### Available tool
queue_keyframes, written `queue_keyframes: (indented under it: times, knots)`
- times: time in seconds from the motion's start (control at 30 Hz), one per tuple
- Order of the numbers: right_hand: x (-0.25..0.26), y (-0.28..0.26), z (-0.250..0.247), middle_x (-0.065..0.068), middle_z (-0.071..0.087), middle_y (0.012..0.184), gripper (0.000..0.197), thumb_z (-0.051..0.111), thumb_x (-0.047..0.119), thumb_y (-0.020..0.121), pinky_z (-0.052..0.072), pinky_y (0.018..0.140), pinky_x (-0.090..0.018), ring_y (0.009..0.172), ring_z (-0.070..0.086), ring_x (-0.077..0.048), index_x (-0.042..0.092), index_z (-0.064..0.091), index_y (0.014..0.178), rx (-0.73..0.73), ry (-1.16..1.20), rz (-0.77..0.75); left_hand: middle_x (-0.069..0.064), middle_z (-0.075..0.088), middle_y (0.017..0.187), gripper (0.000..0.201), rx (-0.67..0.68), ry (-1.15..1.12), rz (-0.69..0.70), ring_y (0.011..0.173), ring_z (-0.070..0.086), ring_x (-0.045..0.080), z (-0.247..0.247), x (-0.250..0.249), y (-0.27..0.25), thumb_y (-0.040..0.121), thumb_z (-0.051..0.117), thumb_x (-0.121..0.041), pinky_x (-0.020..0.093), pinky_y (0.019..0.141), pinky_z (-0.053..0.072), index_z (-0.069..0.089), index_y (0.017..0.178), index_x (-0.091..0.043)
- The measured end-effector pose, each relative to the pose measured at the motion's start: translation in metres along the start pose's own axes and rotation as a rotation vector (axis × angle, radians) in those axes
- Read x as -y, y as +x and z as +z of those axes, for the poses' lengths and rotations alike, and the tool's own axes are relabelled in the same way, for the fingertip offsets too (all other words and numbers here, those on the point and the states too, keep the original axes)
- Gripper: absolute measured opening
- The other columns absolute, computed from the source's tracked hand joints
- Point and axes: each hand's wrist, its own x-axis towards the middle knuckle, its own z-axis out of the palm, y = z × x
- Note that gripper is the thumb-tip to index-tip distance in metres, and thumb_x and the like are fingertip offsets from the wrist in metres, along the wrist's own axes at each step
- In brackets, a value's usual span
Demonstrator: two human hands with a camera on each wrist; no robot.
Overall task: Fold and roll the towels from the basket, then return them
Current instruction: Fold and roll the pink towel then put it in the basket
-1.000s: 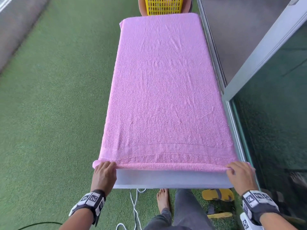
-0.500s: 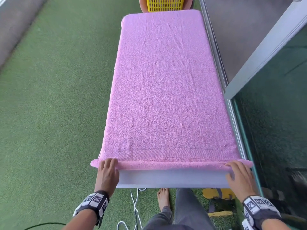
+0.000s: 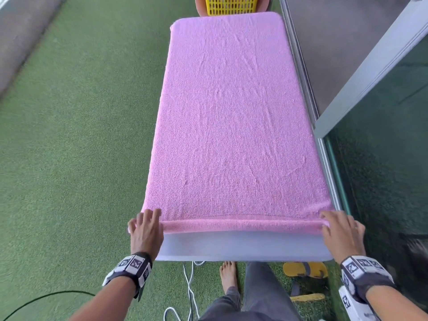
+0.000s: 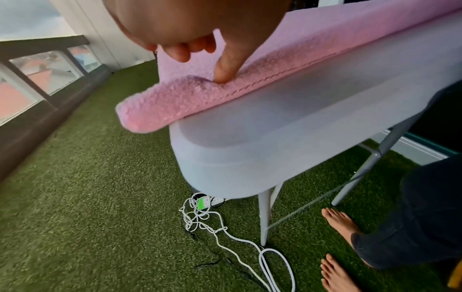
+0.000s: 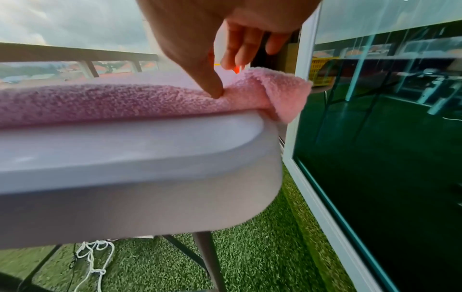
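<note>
Since a second ago, the rolled near edge of the pink towel has advanced away from the table's near edge, exposing more white tabletop; rolling is judged just begun. The left hand and right hand rest spread on the roll at its two near corners, thumbs pressing into it. The towel lies flat along the table, lightly creased. The yellow basket stands beyond the far edge.
</note>
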Motion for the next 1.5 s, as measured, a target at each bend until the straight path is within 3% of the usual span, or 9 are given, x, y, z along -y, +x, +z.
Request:
queue_keyframes:
  times: [0.1,0.2,0.4,0.67,0.83,0.97,1.23,1.4,1.5]
  knots:
    - [0.005,-0.002,0.004,0.006,0.045,0.074,0.038,0.072,-0.006,0.066,0.034,0.066,-0.033,0.068,0.045,-0.018,0.023,0.047,0.069,0.032,0.039,-0.104,-0.005,0.039,0.076,0.039,-0.046,-0.130,0.156,0.066,0.033,0.012,0.005,-0.009,-0.006,0.066,0.053,0.017,0.029,0.059,0.046,0.042,0.086,-0.013]
    - [0.003,-0.005,0.009,0.004,0.047,0.085,0.037,0.073,-0.005,0.060,0.043,0.069,-0.034,0.077,0.049,-0.018,0.021,0.056,0.080,0.084,0.021,-0.134,0.000,0.045,0.079,0.048,-0.090,-0.181,0.209,0.078,0.024,0.008,0.013,-0.015,-0.014,0.050,0.058,0.020,0.017,0.067,0.029,0.047,0.087,-0.010]
    - [-0.002,0.003,0.010,-0.006,0.066,0.108,0.037,0.067,-0.012,0.072,0.047,0.092,-0.045,0.102,0.060,-0.028,0.008,0.070,0.104,0.060,0.141,-0.085,0.004,0.067,0.084,0.038,0.004,-0.143,0.145,0.077,0.057,0.023,0.016,0.002,-0.004,0.063,0.068,0.020,0.035,0.070,0.050,0.066,0.089,-0.008]
    - [-0.003,0.003,0.003,0.008,0.070,0.084,0.014,0.060,0.015,0.080,0.031,0.079,-0.035,0.079,0.054,-0.017,0.027,0.068,0.083,0.133,-0.019,-0.048,-0.008,0.056,0.065,0.014,0.120,0.013,0.137,0.055,0.050,0.011,-0.002,0.002,-0.001,0.086,0.056,-0.005,0.044,0.076,0.049,0.053,0.089,-0.018]
    - [0.000,0.002,0.004,0.002,0.054,0.081,0.030,0.073,-0.004,0.067,0.041,0.073,-0.039,0.074,0.052,-0.021,0.019,0.060,0.080,0.017,0.047,-0.095,0.005,0.053,0.082,0.041,0.014,0.019,0.173,0.069,0.045,0.017,-0.004,-0.002,0.004,0.061,0.060,0.014,0.034,0.061,0.047,0.053,0.093,-0.010]
    - [0.002,-0.002,0.015,0.013,0.045,0.091,0.035,0.066,0.005,0.072,0.047,0.077,-0.035,0.086,0.051,-0.012,0.031,0.049,0.089,0.191,0.079,-0.132,0.002,0.050,0.082,0.051,0.053,-0.053,0.184,0.073,0.037,0.014,0.012,-0.003,0.001,0.048,0.057,0.021,0.032,0.060,0.048,0.049,0.088,-0.010]
    - [0.001,-0.002,0.019,0.004,0.069,0.089,0.028,0.076,0.002,0.065,0.047,0.083,-0.042,0.084,0.061,-0.020,0.018,0.072,0.088,0.072,0.063,-0.108,-0.011,0.054,0.061,0.029,0.093,-0.143,0.132,0.056,0.042,0.009,0.000,-0.011,0.003,0.070,0.070,0.010,0.012,0.058,0.024,0.060,0.066,-0.017]
    - [0.007,-0.021,0.007,0.017,0.062,0.066,0.017,0.071,0.019,0.068,0.030,0.081,-0.037,0.070,0.049,-0.011,0.033,0.062,0.063,0.135,-0.092,-0.082,-0.013,0.047,0.057,0.031,0.169,-0.169,0.072,0.050,0.043,0.007,-0.001,-0.004,-0.024,0.089,0.059,-0.006,0.026,0.058,0.035,0.046,0.068,-0.025]
    - [0.005,-0.027,0.006,0.013,0.062,0.067,0.012,0.064,0.023,0.077,0.029,0.083,-0.037,0.072,0.052,-0.013,0.032,0.055,0.077,0.122,-0.115,-0.049,-0.009,0.051,0.065,0.020,0.256,-0.162,0.038,0.049,0.043,0.006,-0.002,0.003,-0.029,0.090,0.057,-0.005,0.022,0.054,0.040,0.047,0.081,-0.019]
